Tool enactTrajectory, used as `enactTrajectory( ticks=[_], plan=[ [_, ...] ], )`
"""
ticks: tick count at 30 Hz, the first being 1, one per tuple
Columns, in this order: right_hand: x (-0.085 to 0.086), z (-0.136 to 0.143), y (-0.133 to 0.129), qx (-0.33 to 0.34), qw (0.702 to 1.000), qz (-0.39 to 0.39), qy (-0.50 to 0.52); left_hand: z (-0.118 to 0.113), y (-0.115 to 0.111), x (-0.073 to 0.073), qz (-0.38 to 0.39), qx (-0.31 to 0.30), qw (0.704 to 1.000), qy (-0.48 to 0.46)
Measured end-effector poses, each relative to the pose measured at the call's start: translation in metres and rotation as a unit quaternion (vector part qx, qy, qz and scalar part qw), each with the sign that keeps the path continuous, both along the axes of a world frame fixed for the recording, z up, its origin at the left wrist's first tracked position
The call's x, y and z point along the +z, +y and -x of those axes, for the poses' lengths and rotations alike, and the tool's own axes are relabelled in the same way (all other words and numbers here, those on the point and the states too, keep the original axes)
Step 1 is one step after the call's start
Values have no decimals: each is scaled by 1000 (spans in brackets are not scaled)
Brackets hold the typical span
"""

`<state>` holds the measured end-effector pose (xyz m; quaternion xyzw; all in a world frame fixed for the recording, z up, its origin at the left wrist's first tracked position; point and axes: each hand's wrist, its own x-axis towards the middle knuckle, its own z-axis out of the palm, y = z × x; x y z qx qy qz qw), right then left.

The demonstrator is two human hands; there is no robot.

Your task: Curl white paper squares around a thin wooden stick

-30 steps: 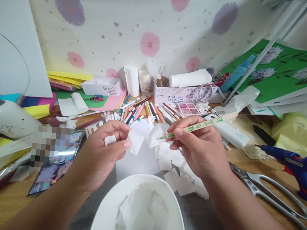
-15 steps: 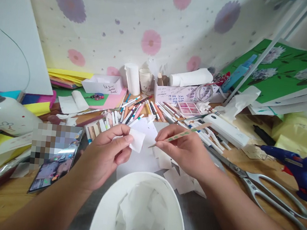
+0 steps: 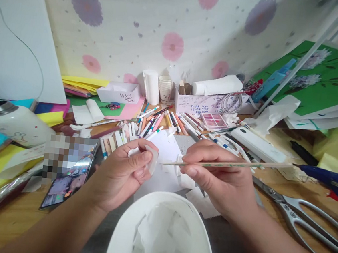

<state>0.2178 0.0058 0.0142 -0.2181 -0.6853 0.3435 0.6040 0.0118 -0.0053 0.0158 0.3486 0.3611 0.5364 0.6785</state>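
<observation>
Between the thumb and fingers of my left hand (image 3: 119, 169) is a small piece of thin white paper (image 3: 152, 162), bent and standing nearly edge-on. My right hand (image 3: 226, 181) pinches a pointed wooden stick (image 3: 264, 165) with green marks. Its tip points left, a short way from the paper and apart from it. Below both hands stands a white tub (image 3: 118, 234) with loose white paper pieces (image 3: 157, 234) inside. More cut paper squares (image 3: 205, 202) lie beside my right hand, partly hidden by it. A white sheet (image 3: 168, 144) lies behind the tub.
Many markers (image 3: 154, 121) spread across the middle of the table. Large scissors (image 3: 291, 212) and a blue glue gun (image 3: 329, 175) lie at right, near a white case (image 3: 257, 144). On the left are a phone (image 3: 69, 184) and a white flask (image 3: 15, 122). A lettered box (image 3: 195, 103) stands behind.
The paper in my left hand has turned from facing me to nearly edge-on and bent. My right hand has moved right, and the stick has swung from slanted to almost level. The view has shifted slightly.
</observation>
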Motion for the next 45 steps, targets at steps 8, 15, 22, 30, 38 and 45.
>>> enactTrajectory(
  ticks=[8,15,22,30,38,45],
  plan=[
    [2,0,-3,4,1000,-23,-19,-3,0,4,-4,-27,999,-26],
    [3,0,-4,-18,998,-50,-36,-2,0,1,6,-18,999,-28],
    [4,3,-7,-34,997,-56,-34,-1,0,1,7,-36,999,-28],
    [5,2,-9,-40,995,-75,-45,-1,-1,1,-4,-48,999,-3],
    [6,1,-10,-51,997,-59,-21,3,-6,3,-181,42,926,330],
    [4,1,-11,-12,1000,0,-16,1,-11,10,-267,92,862,420]
  ],
)
